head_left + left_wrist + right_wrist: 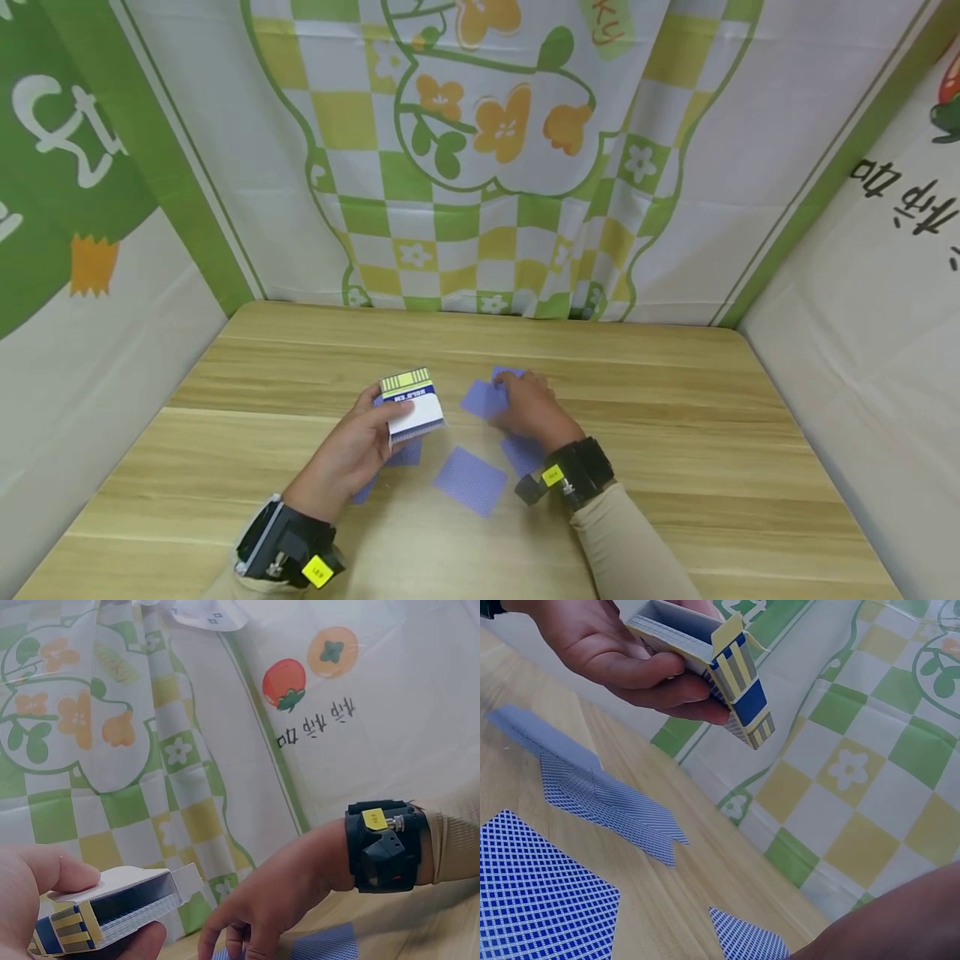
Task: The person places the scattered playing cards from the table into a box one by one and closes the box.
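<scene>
My left hand (pixel 341 458) grips a playing-card box (pixel 417 410), thumb across its white face and fingers beneath. In the left wrist view the box's end flap (pixel 187 882) stands out and a stack of cards shows inside. My right hand (pixel 536 408) reaches down to the table, its fingertips right at two overlapping blue-backed playing cards (pixel 480 402); the tips are partly hidden. Another card (pixel 522 452) lies beneath the right wrist. Nearer me is a single card (pixel 471 481), face down. More cards (pixel 607 802) overlap under the left hand.
The wooden table (pixel 637 375) meets a patterned cloth curtain (pixel 495 233) along its back edge. White and green cloth walls (pixel 847 333) stand on both sides. Each wrist wears a black camera strap (pixel 585 471).
</scene>
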Motion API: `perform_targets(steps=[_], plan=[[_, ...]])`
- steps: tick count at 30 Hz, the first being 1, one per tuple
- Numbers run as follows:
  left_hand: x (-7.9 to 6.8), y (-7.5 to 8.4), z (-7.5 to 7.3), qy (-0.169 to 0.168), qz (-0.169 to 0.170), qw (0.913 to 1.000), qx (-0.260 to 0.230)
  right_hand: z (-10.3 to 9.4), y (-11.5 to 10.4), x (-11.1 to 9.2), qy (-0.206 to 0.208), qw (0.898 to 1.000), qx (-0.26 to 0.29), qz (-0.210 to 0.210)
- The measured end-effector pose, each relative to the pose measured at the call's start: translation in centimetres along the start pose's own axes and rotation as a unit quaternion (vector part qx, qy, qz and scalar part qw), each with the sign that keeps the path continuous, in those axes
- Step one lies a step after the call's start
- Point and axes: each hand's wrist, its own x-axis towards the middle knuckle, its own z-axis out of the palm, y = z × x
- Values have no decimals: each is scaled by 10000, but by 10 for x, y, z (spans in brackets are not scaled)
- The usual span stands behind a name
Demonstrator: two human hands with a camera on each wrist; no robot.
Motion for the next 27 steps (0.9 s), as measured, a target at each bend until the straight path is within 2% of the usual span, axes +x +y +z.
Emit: perform_targets(steps=[12,21,27], plan=[[0,-1,1,30,32,10000,-25,-5,0,-2,-272,9994,122,156],[0,0,-2,0,82,9999,-62,-7,1,-2,-378,9990,248,-10],[0,-1,-2,-3,62,9999,-90,-6,1,-3,-362,9967,703,-194]])
